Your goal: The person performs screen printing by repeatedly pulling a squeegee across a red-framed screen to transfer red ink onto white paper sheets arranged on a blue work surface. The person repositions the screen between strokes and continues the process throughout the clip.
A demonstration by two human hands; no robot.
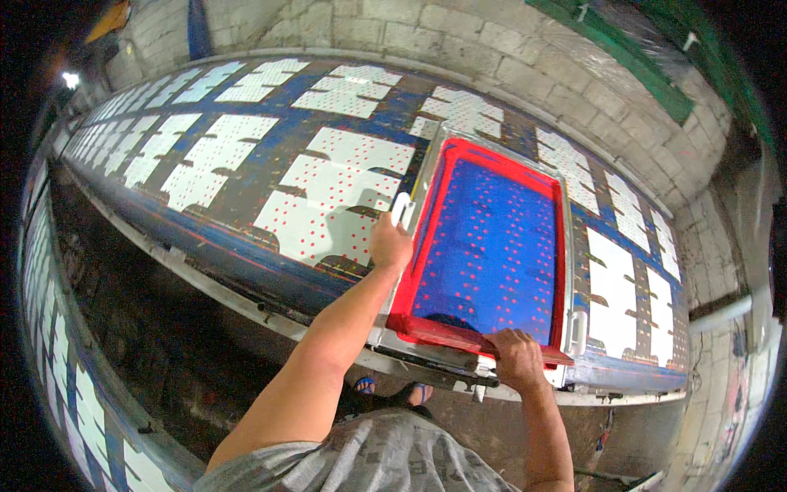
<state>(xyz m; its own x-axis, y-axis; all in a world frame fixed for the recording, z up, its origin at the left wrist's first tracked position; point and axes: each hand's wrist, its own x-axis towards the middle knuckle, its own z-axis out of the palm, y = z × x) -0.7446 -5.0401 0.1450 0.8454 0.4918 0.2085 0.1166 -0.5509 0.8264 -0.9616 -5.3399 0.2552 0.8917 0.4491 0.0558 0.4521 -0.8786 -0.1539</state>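
A printing screen (484, 246) with blue mesh, a pattern of small red dots and a red-smeared border lies on the long table. My left hand (391, 243) is closed around the near end of the white handle (401, 207) on the left side of its frame. At the screen's near end, my right hand (518, 359) grips a red-stained squeegee (449, 335), which lies across the width of the frame. A second white handle (579, 332) is fixed to the frame's right side. Left of the frame lies a white cut piece with red dots (336, 193).
The dark, paint-stained table (246, 238) carries rows of white cut pieces (221, 160), many dotted red. A pale rail (213, 283) runs along its near edge. Another table with white pieces (61, 353) stands at the left. A block wall (459, 33) rises behind.
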